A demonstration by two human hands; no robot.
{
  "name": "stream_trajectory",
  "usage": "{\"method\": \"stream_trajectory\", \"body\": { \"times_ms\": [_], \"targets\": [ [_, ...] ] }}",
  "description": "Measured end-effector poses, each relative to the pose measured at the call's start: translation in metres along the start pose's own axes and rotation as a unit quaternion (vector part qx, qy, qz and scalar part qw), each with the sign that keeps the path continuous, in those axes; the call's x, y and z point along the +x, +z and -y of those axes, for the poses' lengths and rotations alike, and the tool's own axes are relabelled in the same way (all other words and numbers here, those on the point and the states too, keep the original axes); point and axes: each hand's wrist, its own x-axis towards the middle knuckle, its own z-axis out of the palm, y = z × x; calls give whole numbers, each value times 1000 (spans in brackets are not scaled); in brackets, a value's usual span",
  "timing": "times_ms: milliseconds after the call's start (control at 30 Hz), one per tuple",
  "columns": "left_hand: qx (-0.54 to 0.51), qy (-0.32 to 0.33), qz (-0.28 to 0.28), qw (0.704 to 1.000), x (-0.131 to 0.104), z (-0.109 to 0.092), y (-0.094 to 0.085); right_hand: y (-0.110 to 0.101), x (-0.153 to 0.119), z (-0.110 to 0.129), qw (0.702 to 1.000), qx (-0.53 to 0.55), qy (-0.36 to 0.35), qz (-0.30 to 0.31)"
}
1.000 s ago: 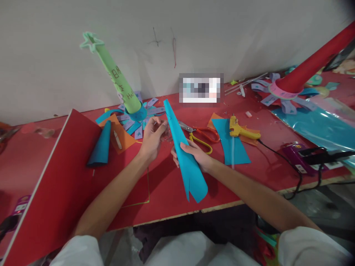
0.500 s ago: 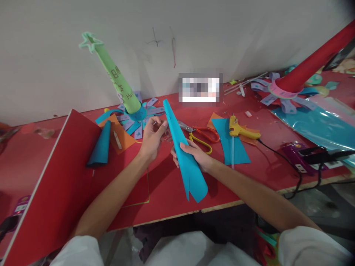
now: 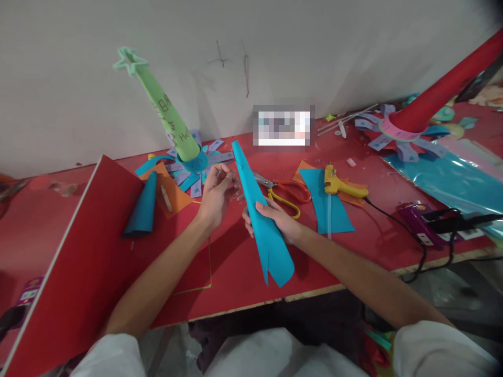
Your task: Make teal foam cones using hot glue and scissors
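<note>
A blue sheet rolled into a narrow cone [image 3: 261,225] is wrapped by my right hand [image 3: 275,220], its tip pointing up and away and its wide, split end toward me. My left hand [image 3: 216,191] is just left of the cone's upper part, apart from it. Its fingers are curled together, and anything small between them cannot be made out. Scissors [image 3: 285,196] with orange and yellow handles lie behind and right of the cone. Another blue cone [image 3: 142,209] stands at the left beside an orange sheet [image 3: 175,193] with a white stick on it.
A green cone [image 3: 168,112] topped by a star stands at the back left. To the right lie a yellow glue gun [image 3: 341,183] on a blue piece [image 3: 338,217] and a purple power strip [image 3: 420,220]. A red board [image 3: 78,251] leans at the left.
My left hand has shifted very slightly, its fingers curling in a little away from the cone. The right hand and the cone have hardly moved.
</note>
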Motion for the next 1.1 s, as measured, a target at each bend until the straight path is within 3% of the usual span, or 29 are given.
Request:
{"method": "stream_trajectory", "body": {
  "times_ms": [233, 400, 767, 967, 1100],
  "targets": [
    [52, 15, -30, 998, 0, -2, -2, 1, -1, 2, 1000, 17, 18, -3],
    [71, 76, -34, 994, 4, -2, -4, 1, -1, 1, 1000, 14, 21, -1],
    [21, 16, 22, 999, -1, -6, 1, 3, -3, -1, 999, 9, 30, -23],
    [-19, -28, 59, 998, -7, -17, 7, -1, -4, -1, 997, 21, 35, 68],
    [-17, -23, 84, 996, -9, -19, 7, -1, -3, -1, 991, 31, 36, 124]
  ]
}}
